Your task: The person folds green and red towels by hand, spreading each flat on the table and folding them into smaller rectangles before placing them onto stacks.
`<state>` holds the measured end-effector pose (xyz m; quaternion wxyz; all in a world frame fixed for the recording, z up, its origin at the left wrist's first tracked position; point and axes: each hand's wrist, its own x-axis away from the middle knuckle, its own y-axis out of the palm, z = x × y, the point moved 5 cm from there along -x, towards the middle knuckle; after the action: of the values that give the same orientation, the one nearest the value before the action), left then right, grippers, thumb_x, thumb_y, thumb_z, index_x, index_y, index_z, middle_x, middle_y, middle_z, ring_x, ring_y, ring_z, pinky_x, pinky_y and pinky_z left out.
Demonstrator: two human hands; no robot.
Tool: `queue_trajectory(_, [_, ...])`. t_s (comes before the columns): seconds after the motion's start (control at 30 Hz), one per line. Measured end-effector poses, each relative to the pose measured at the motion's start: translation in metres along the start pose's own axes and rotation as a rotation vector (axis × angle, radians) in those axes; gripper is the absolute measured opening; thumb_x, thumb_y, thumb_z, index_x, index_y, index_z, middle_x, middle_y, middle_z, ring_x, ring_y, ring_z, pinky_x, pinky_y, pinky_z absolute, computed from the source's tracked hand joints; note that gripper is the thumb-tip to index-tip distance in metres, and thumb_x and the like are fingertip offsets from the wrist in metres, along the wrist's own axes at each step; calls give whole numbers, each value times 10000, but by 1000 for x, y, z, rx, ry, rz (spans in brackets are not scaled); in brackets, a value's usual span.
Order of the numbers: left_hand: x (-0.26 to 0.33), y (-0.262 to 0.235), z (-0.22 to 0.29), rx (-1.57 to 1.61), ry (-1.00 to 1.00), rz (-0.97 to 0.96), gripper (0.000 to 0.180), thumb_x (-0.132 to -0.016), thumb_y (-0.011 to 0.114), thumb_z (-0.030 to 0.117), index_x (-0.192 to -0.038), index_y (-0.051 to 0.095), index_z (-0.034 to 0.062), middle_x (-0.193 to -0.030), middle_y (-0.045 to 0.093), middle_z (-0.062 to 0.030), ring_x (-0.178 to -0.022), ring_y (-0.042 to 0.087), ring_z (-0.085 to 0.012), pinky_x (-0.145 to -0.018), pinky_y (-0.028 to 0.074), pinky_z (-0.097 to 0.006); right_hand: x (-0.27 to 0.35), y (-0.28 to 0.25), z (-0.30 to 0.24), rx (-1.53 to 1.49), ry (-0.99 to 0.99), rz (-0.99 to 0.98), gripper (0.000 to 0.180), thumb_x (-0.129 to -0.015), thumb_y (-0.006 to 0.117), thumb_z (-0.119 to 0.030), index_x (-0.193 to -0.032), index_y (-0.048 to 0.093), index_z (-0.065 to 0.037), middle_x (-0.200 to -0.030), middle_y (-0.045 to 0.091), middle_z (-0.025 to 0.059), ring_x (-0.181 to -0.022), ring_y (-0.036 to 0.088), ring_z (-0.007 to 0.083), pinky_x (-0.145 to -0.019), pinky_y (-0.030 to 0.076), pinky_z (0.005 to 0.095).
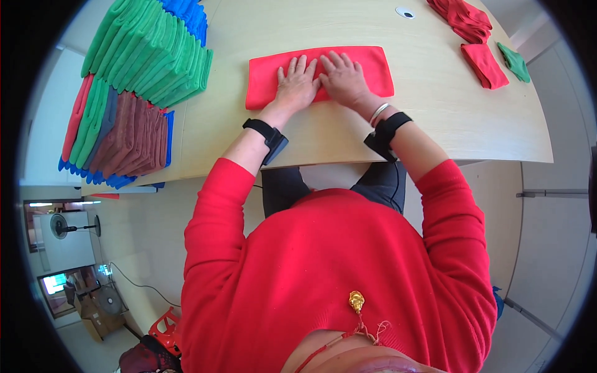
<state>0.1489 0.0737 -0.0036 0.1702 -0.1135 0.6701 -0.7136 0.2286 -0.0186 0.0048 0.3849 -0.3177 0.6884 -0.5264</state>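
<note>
A red towel [367,69], folded into a long rectangle, lies flat on the wooden table in front of me. My left hand [298,86] rests palm down on its middle, fingers spread. Right beside it, my right hand [344,79] also presses flat on the cloth with its fingers apart. The two thumbs almost meet. Neither hand grips anything; the cloth under the palms is hidden.
Tall stacks of folded green towels [146,56] and brown towels [134,133] stand at the table's left, with blue ones [186,15] behind. More red cloths [484,65] and a small green cloth [513,62] lie far right, near a round white object [405,12].
</note>
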Motion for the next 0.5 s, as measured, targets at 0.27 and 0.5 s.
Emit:
queue_trajectory(0.27, [25, -6, -30, 32, 26, 70, 602, -966, 366, 457, -1461, 281, 125, -1530, 216, -149, -1421, 163, -323, -1118, 130, -576, 29, -3, 56, 153, -119, 120, 554, -965, 372, -436, -1436, 345, -146, -1498, 309, 100, -1385, 261, 300, -1114, 210, 482])
queue_trajectory(0.5, [79, -28, -74, 40, 208, 107, 539, -927, 505, 291, -1414, 360, 110, -1483, 309, -138, -1369, 294, -295, -1109, 267, -427, 54, -38, 97, 196, -52, 52, 551, -956, 426, -395, -1418, 368, -100, -1469, 353, 108, -1383, 266, 299, -1119, 212, 467])
